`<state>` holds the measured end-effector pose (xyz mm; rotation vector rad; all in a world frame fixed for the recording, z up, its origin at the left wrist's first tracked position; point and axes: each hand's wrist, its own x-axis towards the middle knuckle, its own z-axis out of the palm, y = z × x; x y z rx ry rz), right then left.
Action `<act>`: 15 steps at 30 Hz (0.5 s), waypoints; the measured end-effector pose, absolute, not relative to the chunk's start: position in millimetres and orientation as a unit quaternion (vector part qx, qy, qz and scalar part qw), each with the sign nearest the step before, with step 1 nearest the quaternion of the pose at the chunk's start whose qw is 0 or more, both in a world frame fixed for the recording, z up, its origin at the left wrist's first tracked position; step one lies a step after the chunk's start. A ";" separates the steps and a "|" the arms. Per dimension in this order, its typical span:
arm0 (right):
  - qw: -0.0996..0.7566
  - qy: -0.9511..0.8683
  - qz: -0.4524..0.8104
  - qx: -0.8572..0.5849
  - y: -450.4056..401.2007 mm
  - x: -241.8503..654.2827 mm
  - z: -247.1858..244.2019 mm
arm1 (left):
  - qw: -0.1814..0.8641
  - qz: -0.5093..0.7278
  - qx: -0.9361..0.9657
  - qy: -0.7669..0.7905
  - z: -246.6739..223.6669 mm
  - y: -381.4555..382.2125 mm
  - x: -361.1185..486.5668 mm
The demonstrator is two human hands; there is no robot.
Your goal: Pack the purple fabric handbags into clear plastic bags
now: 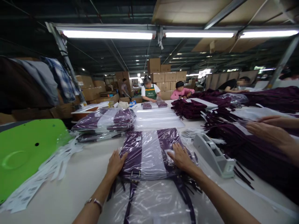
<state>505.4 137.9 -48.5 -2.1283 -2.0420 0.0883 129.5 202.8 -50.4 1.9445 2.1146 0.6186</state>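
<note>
In front of me on the table lies a folded purple garment (132, 155) in a clear plastic bag (153, 152), with a pale sheet running down its middle. Dark straps and the loose end of the bag spread from it toward me. My left hand (116, 163) rests along the garment's left edge, fingers stretched out. Flat on its right side lies my right hand (181, 157), with its fingers spread over the plastic. A small white label (138, 139) shows near the upper left of the garment.
Bagged garments (105, 119) are stacked at back left. A grey tape dispenser (213, 155) stands to the right, beside heaped purple garments (247, 146). Another person's hands (268, 130) work there. White label strips (42, 174) and a green board (30, 152) lie left. Co-workers (149, 90) sit opposite.
</note>
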 end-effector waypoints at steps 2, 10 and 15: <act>0.108 -0.702 0.025 -0.704 131.7 506.9 -52.0 | 0.120 0.229 0.626 0.736 -47.9 205.6 118.7; 0.236 -0.658 0.172 -0.694 135.2 521.6 -16.1 | 0.258 0.323 0.505 0.757 -22.2 181.5 91.2; 0.313 -0.694 0.194 -0.619 128.5 511.0 1.7 | 0.410 0.433 0.375 0.710 -18.6 132.2 87.1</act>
